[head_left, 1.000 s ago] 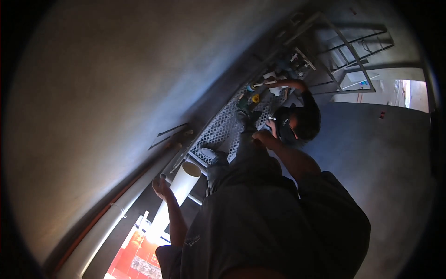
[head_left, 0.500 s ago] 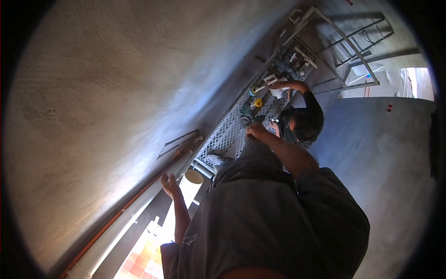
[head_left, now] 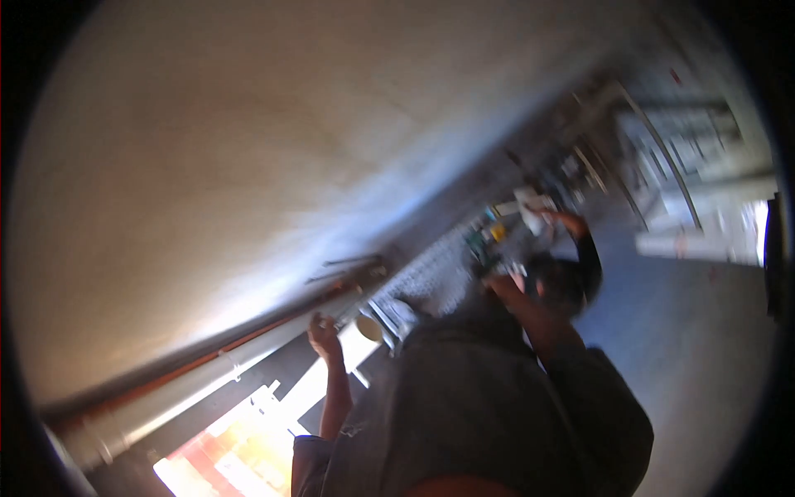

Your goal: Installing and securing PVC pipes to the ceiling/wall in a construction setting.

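Plain brownish-grey wall (head_left: pixel 248 149) fills upper left, bluish-white glare along its lower edge. Mesh platform (head_left: pixel 435 269) near center, blurred. Blown-out reddish surface (head_left: pixel 228 451) lower left. Bright opening (head_left: pixel 761 232) at right edge.

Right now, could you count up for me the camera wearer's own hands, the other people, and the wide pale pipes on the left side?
Own hands: 2 (left hand, right hand)
Other people: 1 (co-worker)
Wide pale pipes: 2 (open-ended pipe, long pipe along the wall)
Total: 5
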Demonstrator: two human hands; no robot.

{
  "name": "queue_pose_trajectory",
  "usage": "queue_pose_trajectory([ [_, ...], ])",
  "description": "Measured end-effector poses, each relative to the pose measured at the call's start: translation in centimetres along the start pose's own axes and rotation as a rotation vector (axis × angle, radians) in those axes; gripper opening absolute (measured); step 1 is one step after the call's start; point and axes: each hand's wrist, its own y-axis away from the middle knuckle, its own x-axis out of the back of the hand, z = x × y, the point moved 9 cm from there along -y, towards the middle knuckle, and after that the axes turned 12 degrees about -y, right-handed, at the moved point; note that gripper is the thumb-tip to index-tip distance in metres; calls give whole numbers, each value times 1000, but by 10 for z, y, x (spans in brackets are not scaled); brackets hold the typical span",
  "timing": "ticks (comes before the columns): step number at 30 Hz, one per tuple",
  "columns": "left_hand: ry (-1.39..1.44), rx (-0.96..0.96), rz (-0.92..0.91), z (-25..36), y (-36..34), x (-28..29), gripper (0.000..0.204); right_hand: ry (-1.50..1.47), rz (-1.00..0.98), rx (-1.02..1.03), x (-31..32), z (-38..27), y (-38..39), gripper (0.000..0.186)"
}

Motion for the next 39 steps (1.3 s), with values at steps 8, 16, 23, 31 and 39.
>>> queue_pose_trajectory([
  [8,93,-129,182,22,14,16,37,-627,-147,-223,6,30,-57,15],
  [16,62,126,306,9,59,47,37,35,-291,409,20,-172,-28,28],
  [23,172,30,375,-17,68,30,18,198,-154,771,-6,-111,-33,39],
  [31,179,12,-25,40,84,-20,18,246,-164,590,-20,-42,-46,10],
  [39,-29,-207,-312,117,87,-55,17,144,66,273,11,9,22,16],
])
